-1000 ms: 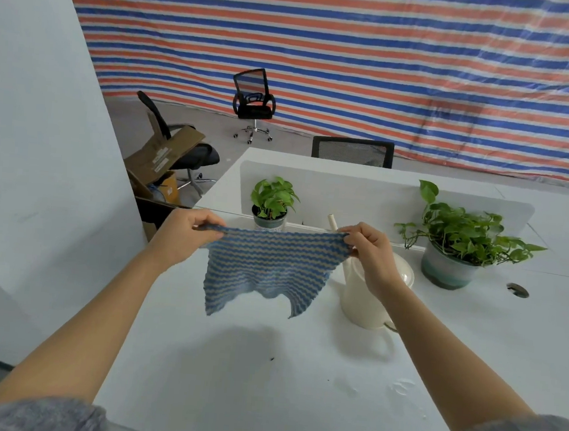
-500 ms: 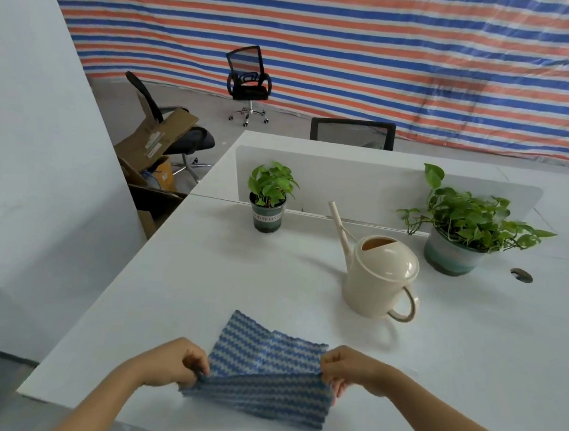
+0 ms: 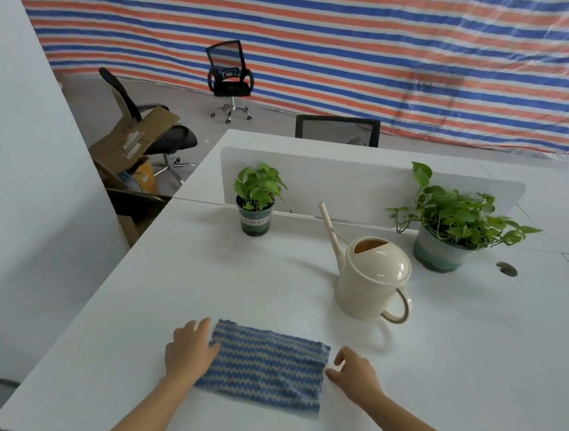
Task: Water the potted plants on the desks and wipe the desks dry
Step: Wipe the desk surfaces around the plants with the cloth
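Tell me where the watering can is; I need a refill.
The watering can stands on the desk, right of centre, in front of the big plant.

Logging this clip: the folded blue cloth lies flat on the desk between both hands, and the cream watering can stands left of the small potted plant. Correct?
Not quite. In the head view the watering can stands right of the small potted plant. The rest holds: cloth flat, left hand, right hand.

Blue-and-beige zigzag cloth [image 3: 268, 365] folded flat at near desk [image 3: 202, 277] edge; cream watering can [image 3: 372, 281] upright, spout pointing far-left; small potted plant [image 3: 258, 199] far-centre; larger potted plant [image 3: 447, 226] far-right.
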The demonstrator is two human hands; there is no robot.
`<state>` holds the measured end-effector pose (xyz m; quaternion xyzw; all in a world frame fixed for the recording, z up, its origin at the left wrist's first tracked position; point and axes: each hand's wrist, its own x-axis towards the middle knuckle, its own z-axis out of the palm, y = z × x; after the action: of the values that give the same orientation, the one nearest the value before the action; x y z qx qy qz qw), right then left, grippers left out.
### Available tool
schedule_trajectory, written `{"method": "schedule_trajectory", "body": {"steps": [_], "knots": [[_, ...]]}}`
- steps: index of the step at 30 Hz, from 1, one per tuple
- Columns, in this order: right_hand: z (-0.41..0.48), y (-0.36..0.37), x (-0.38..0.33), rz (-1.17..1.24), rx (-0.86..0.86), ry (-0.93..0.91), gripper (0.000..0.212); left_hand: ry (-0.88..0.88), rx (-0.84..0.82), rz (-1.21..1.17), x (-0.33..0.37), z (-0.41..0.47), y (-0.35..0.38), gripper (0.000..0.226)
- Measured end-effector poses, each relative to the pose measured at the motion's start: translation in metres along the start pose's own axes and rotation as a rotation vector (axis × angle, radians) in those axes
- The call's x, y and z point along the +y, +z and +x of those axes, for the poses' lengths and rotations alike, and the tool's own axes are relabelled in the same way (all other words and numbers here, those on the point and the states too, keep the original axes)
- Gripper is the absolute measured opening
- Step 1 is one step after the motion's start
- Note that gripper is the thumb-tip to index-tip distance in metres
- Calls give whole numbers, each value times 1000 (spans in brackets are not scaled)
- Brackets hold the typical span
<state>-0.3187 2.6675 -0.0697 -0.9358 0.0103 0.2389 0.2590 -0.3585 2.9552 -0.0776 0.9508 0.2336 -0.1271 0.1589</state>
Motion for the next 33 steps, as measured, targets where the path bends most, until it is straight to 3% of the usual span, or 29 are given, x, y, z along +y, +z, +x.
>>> {"method": "schedule_trajectory", "body": {"steps": [5, 10, 15, 18, 21, 24, 27, 30, 33], "knots": [[-5, 30, -14, -6, -130, 151, 34, -85, -45, -140, -9, -7, 21, 39], [-1, 40, -23, 207, -155, 285, 23, -114, -69, -228, -7, -11, 22, 23], [10, 17, -25, 405, -108, 254, 18, -119, -154, -292, -2, -9, 18, 29], [13, 2, -23, 572, -168, 285, 12, -67, -215, -262, -5, -9, 19, 35], [12, -8, -31, 528, -123, 223, 12, -66, -115, -182, -13, -11, 15, 34], [11, -8, -61, 257, -14, 84, 10, -41, 31, -117, -21, -9, 13, 27], [0, 5, -109, 30, -21, -105, 21, -29, 38, 62, -33, -5, 11, 49], [-18, 36, -145, -26, -191, -345, 40, -58, -19, 62, -37, -5, 8, 59], [-28, 55, -145, 125, -398, -300, 69, -33, -76, 39, -42, -5, 2, 58]]}}
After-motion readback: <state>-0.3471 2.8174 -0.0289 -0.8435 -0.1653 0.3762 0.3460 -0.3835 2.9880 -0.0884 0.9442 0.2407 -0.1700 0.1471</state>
